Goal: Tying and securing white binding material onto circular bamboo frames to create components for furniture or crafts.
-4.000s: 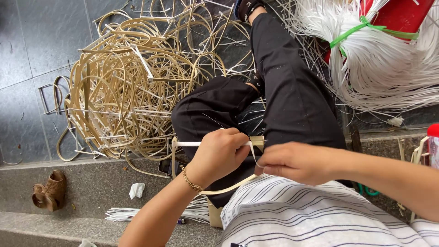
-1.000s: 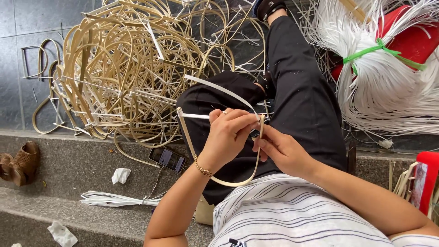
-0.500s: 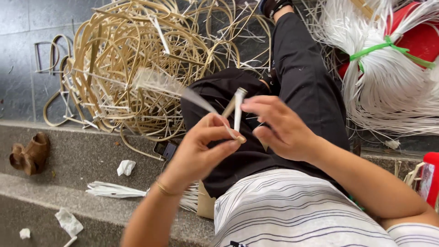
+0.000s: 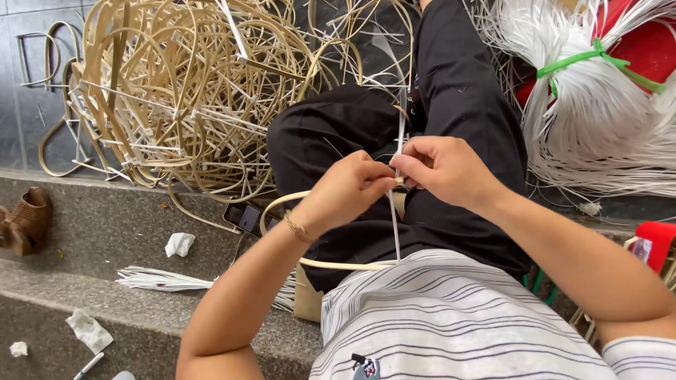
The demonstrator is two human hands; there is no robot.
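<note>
My left hand (image 4: 348,188) and my right hand (image 4: 440,169) meet over my lap, both pinching a thin white strip (image 4: 396,211) that runs upright between them. The strip crosses a tan cane hoop (image 4: 282,204) that curves from my left wrist down over my black trousers (image 4: 458,91). A thin gold bracelet sits on my left wrist. The joint where strip and hoop meet is hidden by my fingers.
A large tangle of tan cane loops (image 4: 183,98) lies on the grey floor at the upper left. A bundle of white strips tied with a green band (image 4: 598,105) lies at the right by a red container (image 4: 641,49). A phone (image 4: 246,218), a brown shoe (image 4: 24,222) and paper scraps sit on the stone step.
My hands have come together again over my lap. The white strip, swung out to the left half a second ago, now stands upright between my fingers. The view shifted slightly.
</note>
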